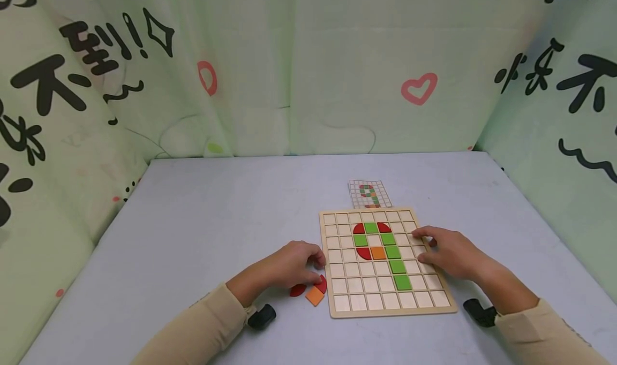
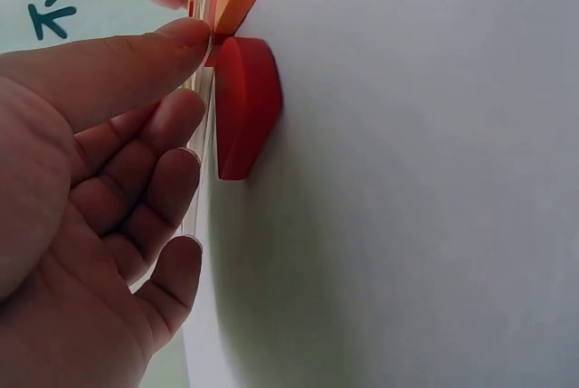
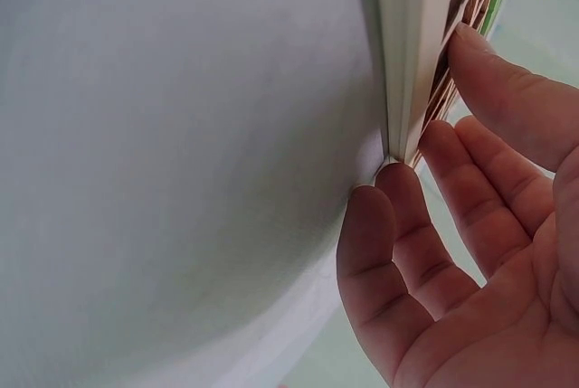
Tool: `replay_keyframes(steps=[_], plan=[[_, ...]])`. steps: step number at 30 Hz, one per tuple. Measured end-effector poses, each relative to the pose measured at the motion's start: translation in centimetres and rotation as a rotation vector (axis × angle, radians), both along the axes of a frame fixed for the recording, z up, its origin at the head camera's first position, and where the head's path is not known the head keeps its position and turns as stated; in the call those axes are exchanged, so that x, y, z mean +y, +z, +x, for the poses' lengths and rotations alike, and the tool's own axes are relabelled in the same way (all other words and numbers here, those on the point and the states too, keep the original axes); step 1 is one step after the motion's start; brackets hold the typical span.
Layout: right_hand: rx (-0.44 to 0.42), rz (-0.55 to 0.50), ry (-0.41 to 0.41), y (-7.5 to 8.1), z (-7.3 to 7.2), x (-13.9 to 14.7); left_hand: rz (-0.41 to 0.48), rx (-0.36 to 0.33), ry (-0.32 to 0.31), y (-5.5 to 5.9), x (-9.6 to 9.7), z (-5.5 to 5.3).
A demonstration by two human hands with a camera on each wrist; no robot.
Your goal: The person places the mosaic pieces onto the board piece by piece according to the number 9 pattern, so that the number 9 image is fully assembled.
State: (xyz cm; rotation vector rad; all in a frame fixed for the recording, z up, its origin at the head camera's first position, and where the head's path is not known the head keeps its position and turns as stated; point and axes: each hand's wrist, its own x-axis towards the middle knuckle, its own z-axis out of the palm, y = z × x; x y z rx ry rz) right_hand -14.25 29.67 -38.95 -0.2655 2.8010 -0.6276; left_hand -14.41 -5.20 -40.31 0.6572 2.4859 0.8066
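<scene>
A wooden grid board (image 1: 388,314) lies on the table, with red quarter-round, green square and orange square tiles set in its cells. My left hand (image 1: 294,263) is at the board's left edge, its thumb tip by a red tile (image 1: 322,283); whether they touch is unclear. Just below are an orange square tile (image 1: 315,296) and another red tile (image 1: 297,290). In the left wrist view a red tile (image 2: 246,108) lies close to loosely bent fingers (image 2: 172,189). My right hand (image 1: 455,252) rests on the board's right edge, thumb and fingertips touching it, fingers relaxed.
Behind the board a printed pattern card (image 1: 368,191) lies partly covered by the board's far edge. The white table (image 1: 217,210) reaches back to a pale green curtain (image 1: 337,70). A black wrist device (image 1: 262,317) is at the left sleeve, another (image 1: 479,312) at the right.
</scene>
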Motion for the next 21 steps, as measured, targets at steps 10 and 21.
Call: replay_keyframes(steps=[10, 21], plan=[[-0.004, -0.003, -0.004, 0.05, 0.02, -0.07, -0.012, 0.009, -0.051, 0.16, -0.05, 0.16], [-0.01, 0.0, -0.008, -0.04, 0.02, -0.04, -0.02, 0.002, -0.079, 0.13, -0.07, 0.35]])
